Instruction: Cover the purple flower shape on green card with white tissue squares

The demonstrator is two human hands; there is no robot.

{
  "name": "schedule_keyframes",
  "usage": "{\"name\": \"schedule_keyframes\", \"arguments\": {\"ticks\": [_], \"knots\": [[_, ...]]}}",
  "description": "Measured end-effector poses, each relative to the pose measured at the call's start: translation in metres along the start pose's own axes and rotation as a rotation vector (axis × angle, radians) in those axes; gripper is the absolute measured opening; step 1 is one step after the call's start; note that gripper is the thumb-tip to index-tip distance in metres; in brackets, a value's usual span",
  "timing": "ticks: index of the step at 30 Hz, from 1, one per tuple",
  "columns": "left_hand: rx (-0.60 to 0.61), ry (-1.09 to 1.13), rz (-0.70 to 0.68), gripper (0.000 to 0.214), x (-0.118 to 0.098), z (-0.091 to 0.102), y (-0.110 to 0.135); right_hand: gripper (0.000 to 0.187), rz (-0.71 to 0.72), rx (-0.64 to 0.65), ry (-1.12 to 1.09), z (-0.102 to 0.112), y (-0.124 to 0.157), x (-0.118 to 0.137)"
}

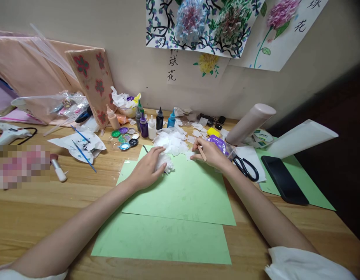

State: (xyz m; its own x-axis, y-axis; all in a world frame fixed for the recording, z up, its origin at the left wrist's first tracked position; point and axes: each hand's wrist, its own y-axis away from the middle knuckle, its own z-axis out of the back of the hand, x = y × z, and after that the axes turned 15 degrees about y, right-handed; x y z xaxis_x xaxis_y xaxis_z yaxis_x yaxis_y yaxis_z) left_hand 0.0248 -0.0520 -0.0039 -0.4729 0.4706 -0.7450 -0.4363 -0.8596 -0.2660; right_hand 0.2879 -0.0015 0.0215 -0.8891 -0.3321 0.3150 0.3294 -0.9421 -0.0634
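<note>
My left hand (146,167) curls around a ruffled white paper ball (167,163) that rests on a green sheet (194,186). Its thumb and fingers press on the ball and hide part of it. To the right, my right hand (210,153) grips a short flat wooden stick (202,153), which slants across the fingers. The fingertips of that hand meet a small white paper square (189,156). Just beyond both hands lies a loose pile of white paper pieces (170,138).
Paint bottles (144,126) and a palette (124,138) stand behind my left hand. Near my right arm are scissors (246,167), a purple packet (217,144) and a phone (284,179). A glue gun (12,133) and paintbrushes (83,155) lie left. Another green sheet (165,241) sits in front.
</note>
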Motion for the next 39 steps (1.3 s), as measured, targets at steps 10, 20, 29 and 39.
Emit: {"name": "schedule_keyframes", "arguments": {"ticks": [10,20,29,39], "knots": [[-0.440,0.258,0.118,0.024,0.014,0.006,-0.006,0.028,-0.003,0.073,-0.125,-0.005,-0.001,-0.006],[-0.583,0.289,0.135,0.021,0.021,0.006,-0.008,0.026,0.187,0.103,-0.317,0.020,0.018,0.031],[-0.504,0.286,0.111,0.022,0.019,0.004,-0.007,0.024,0.301,-0.014,-0.182,-0.026,0.038,0.084],[-0.435,0.268,0.108,0.019,0.017,0.002,-0.006,0.048,0.515,-0.240,-0.309,-0.020,0.044,0.073]]}}
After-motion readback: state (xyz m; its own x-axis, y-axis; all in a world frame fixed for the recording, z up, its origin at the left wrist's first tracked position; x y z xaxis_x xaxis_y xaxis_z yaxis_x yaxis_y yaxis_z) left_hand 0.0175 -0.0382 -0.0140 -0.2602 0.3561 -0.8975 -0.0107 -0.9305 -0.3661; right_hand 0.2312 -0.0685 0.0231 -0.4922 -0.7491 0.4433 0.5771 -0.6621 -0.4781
